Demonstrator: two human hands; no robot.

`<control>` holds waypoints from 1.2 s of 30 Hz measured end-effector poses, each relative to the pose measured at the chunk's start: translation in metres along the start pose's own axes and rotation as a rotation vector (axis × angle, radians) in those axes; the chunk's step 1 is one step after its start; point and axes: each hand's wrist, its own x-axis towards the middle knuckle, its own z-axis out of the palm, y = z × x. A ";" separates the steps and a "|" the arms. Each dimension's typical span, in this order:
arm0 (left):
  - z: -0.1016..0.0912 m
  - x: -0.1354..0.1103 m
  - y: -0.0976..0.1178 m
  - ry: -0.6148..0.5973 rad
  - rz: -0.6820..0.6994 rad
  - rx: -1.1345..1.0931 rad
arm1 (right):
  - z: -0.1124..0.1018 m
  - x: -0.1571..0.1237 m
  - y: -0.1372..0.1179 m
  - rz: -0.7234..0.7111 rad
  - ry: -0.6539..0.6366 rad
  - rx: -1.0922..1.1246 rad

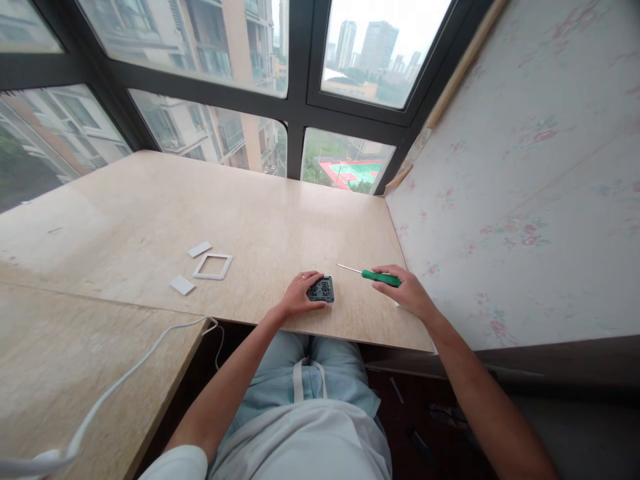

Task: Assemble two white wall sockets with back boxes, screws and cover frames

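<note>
My left hand (pixel 300 293) grips a small dark square wall-switch module (pixel 323 289) by its left side, fingers along the far edge and thumb along the near edge. The module rests on the stone sill (pixel 270 227) near its front edge. To the right, my right hand (pixel 405 291) is closed round the green handle of a screwdriver (pixel 377 276). Its thin metal shaft points left, and the tip is apart from the module, beyond its far right corner.
Left of the module lie a white square frame (pixel 197 272) and two small white plates, a far plate (pixel 200 249) and a near plate (pixel 183 285). A white cable (pixel 145 363) runs across the lower left surface. Windows (pixel 210 127) stand behind; a papered wall (pixel 520 200) bounds the right.
</note>
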 end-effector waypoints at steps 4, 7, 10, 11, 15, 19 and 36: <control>0.000 -0.001 0.001 -0.010 -0.015 -0.003 | -0.005 -0.003 -0.004 -0.131 0.212 -0.059; 0.000 -0.001 0.001 -0.014 -0.028 -0.013 | 0.001 -0.006 -0.007 -0.221 0.326 0.072; 0.000 -0.002 0.001 -0.015 -0.031 -0.022 | 0.016 -0.006 -0.013 -0.268 0.356 0.293; 0.000 -0.002 0.001 -0.014 -0.032 -0.023 | 0.022 -0.005 -0.015 -0.270 0.356 0.371; -0.001 -0.002 0.002 -0.020 -0.034 -0.021 | 0.044 0.000 -0.017 -0.285 0.364 0.560; -0.001 -0.002 0.003 -0.031 -0.035 -0.014 | 0.060 0.006 -0.013 -0.307 0.395 0.589; -0.001 -0.002 0.003 -0.009 -0.001 -0.013 | 0.092 0.014 -0.022 -0.382 0.371 0.484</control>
